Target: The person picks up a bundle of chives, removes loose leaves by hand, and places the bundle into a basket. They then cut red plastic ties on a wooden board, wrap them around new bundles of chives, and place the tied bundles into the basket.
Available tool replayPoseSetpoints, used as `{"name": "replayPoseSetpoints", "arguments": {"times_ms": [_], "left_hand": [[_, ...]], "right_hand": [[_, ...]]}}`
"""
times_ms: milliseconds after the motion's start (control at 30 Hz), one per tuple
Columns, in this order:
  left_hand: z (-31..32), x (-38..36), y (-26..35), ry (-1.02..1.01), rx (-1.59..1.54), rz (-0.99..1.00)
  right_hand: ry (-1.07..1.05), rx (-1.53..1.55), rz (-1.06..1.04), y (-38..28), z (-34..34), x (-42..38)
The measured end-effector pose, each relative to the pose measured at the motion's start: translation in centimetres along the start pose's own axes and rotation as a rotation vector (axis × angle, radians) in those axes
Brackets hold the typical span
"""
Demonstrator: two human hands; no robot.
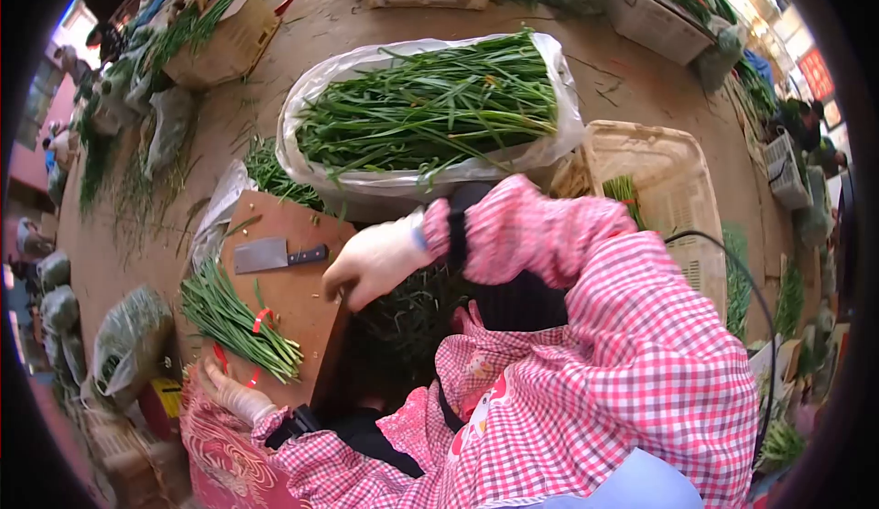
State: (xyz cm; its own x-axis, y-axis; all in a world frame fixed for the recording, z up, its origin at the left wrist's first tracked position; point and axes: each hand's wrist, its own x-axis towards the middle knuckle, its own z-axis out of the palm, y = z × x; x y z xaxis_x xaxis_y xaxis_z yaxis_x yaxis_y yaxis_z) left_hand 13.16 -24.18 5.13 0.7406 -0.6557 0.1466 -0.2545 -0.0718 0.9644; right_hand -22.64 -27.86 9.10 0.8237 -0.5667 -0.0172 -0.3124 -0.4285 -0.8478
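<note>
A brown cutting board lies in front of me. On it are a cleaver and a bundle of green chives with red rubber bands by it. My right hand, in a pale glove and pink checked sleeve, curls over the board's right edge above a dark heap of chives. Its fingertips are hidden. My left hand lies flat at the board's near end, fingers apart, touching the cut ends of the bundle.
A big white plastic bag full of chives lies beyond the board. To its right is a pale woven basket. Cardboard boxes, crates and bags of greens stand around on the brown floor. Other people work at the far edges.
</note>
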Motion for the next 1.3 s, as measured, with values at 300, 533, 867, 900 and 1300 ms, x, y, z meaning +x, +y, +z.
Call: {"name": "replayPoseSetpoints", "arguments": {"times_ms": [300, 533, 867, 900, 1300], "left_hand": [[15.5, -15.1, 8.8, -0.885, -0.783, -0.482], [27.6, -32.3, 7.7, -0.96, -0.708, -1.022], [31.4, -35.8, 5.4, -1.099, -0.853, -1.076], [31.5, -36.0, 5.7, -1.139, -0.888, -1.033], [32.5, -36.1, 8.0, -1.306, -1.166, -1.304]], "right_hand": [[0.434, -0.953, 0.756, 6.4, -12.3, -23.4], [0.409, -0.777, 1.063, 9.3, -13.0, -25.1], [0.422, -0.743, 1.135, 10.4, -13.3, -24.6], [0.403, -0.788, 1.104, 10.2, -13.4, -24.6], [0.435, -1.137, 0.877, 5.9, -6.9, -22.4]]}}
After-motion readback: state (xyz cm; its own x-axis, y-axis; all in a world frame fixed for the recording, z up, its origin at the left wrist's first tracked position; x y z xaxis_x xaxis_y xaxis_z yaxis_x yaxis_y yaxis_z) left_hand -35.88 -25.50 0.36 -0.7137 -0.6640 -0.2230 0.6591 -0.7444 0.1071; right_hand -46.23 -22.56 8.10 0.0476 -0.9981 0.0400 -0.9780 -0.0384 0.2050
